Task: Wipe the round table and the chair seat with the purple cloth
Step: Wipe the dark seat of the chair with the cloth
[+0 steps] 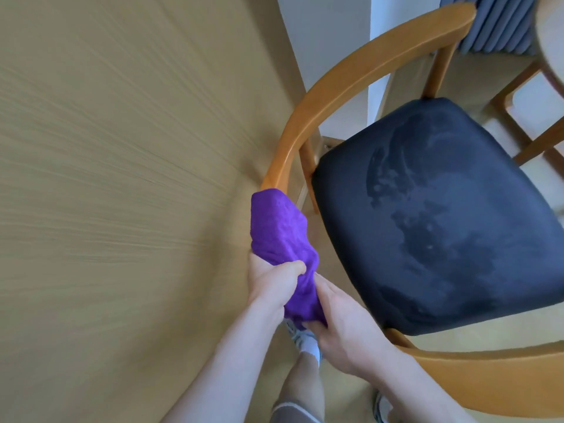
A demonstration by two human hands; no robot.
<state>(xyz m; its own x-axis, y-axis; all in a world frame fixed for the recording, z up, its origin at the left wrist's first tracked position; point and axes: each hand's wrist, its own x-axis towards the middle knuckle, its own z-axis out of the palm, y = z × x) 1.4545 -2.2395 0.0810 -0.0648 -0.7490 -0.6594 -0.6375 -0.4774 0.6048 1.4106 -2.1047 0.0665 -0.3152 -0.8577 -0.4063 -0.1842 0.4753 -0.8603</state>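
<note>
My left hand (268,288) has its fingers curled around the lower part of the purple cloth (282,236), with the thumb pressed into a fold; my right hand (341,328) grips the bottom end of the same cloth, its fingertips tucked under the bunched fabric. Both hands sit near six o'clock in the view, touching the cloth and almost touching each other. The cloth rises from them toward twelve o'clock as a crumpled bundle, and its top end covers the near tip of the wooden armrest (360,71), which curves away toward one o'clock. At three o'clock from the cloth lies the chair seat (442,215), a dark navy cushion with pale, mottled marks across its middle. The cloth is beside the seat, not on it. A second wooden rail of the chair (476,380) runs across at four o'clock, below the cushion. The whole nine o'clock side is filled by the worktop (122,178), a light wood-grain surface streaked by blur, whose edge passes just behind the cloth. Below my hands, at six o'clock, I see a leg and a light shoe (300,334) on the floor.
</note>
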